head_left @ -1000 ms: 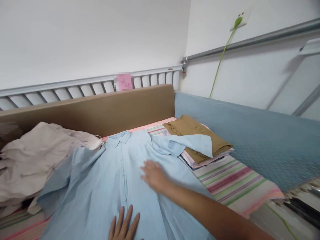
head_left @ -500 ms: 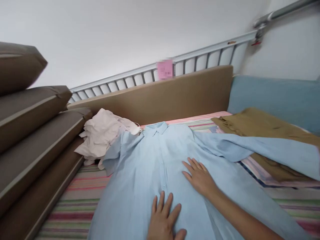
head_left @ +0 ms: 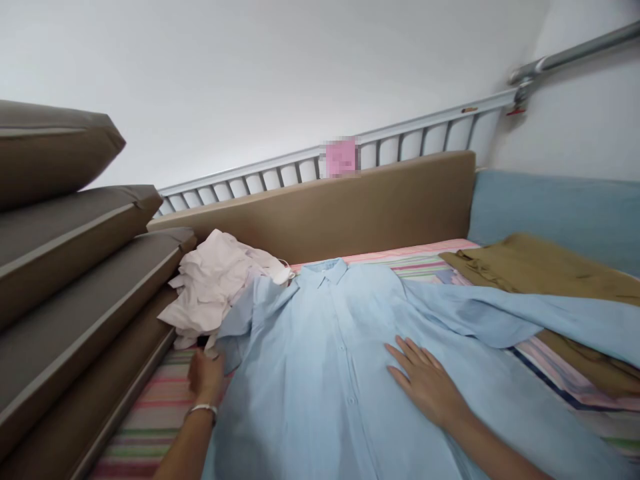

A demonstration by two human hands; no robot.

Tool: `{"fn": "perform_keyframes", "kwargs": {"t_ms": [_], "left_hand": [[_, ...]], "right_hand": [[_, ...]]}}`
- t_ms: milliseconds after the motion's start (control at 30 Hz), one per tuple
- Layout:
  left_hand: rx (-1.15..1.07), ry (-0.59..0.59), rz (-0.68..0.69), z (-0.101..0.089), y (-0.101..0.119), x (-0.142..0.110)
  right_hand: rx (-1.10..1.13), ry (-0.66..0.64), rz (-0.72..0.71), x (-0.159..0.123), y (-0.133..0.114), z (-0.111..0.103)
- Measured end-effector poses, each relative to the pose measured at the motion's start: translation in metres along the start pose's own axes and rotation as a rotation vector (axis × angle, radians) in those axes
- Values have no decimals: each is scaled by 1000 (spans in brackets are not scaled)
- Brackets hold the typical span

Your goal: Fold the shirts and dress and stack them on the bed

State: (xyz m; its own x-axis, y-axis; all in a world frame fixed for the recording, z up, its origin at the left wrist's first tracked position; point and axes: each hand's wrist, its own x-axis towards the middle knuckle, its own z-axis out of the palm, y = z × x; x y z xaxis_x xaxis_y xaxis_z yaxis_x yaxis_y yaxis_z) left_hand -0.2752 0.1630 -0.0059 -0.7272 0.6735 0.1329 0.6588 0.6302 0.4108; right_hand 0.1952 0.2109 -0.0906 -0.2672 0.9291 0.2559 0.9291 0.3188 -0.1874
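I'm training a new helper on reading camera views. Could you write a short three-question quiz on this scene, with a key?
1. Multiple choice: what is the right hand resting on?
A) the stack of cushions
B) the light blue button-up shirt
C) the crumpled white clothes

2. True or false: a bracelet circles the wrist of the left hand.

3. Fill in the missing word: one ____ of the light blue button-up shirt lies across the folded brown garment.

Key: 1. B; 2. True; 3. sleeve.
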Motion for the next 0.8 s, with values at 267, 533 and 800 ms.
{"fn": "perform_keyframes", "kwargs": {"t_ms": [267, 533, 800], "left_hand": [[106, -158, 23, 16, -7, 36], [212, 170, 126, -83, -13, 80], [370, 168, 65, -126, -80, 109]], "right_hand": [[-10, -13, 10, 1, -1, -4], [-6, -4, 1, 1, 2, -2], [-7, -15, 4, 1, 0, -5]]}}
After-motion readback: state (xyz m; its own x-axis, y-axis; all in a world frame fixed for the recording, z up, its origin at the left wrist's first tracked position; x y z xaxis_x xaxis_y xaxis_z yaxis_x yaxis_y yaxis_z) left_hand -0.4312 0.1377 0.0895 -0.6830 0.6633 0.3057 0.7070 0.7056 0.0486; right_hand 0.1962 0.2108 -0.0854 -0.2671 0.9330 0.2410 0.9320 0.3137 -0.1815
